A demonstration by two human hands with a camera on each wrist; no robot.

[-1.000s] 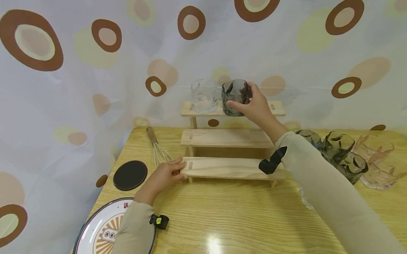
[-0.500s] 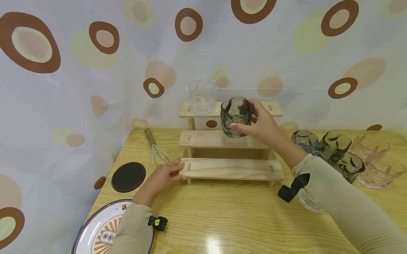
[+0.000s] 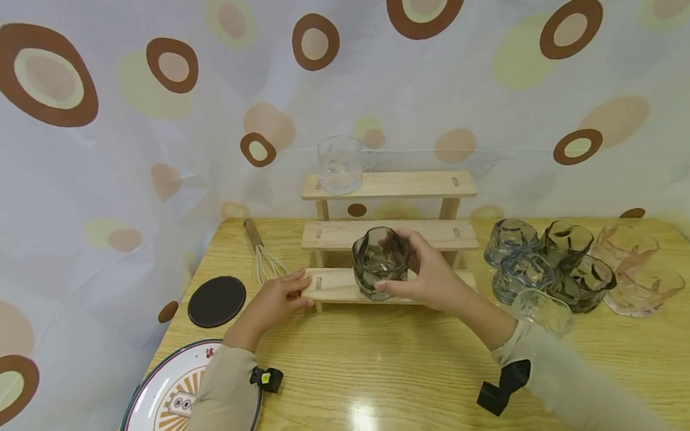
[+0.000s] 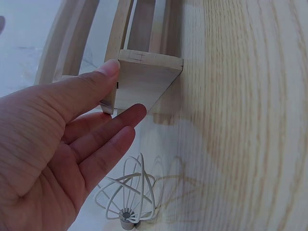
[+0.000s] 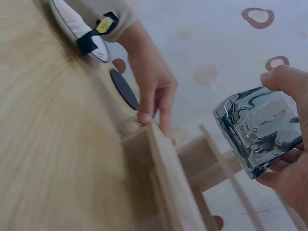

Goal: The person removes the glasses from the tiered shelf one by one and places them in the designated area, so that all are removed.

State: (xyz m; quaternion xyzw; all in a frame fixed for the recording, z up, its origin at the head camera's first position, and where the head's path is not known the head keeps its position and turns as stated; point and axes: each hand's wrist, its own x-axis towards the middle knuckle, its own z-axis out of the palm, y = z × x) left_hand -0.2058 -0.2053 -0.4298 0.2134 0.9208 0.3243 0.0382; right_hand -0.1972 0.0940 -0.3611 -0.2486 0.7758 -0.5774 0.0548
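My right hand [image 3: 433, 279] grips a dark grey glass [image 3: 378, 260] with a wavy shape, thumb on the near side and fingers round its right side. The glass overlaps the lowest shelf of a three-step wooden rack [image 3: 417, 184] in the head view. In the right wrist view, the glass [image 5: 260, 130] appears apart from the shelf boards. At the rack's left end, my left hand [image 3: 270, 307] pinches the end of the lowest shelf, thumb on the board and a finger behind it. A clear glass [image 3: 340, 166] stands on the top shelf, at its left.
Right of the rack stand several glasses: bluish ones [image 3: 522, 273], dark grey ones [image 3: 584, 285], pink ones [image 3: 644, 288] and a clear one [image 3: 541, 312]. On the left lie a whisk [image 3: 254, 234], a black round coaster [image 3: 217, 302] and a patterned plate [image 3: 155, 416]. A patterned curtain hangs behind.
My right hand has brought the dark grey glass down from the top shelf's height, past the middle shelf, to the lowest one. The left hand stays at the rack's end.
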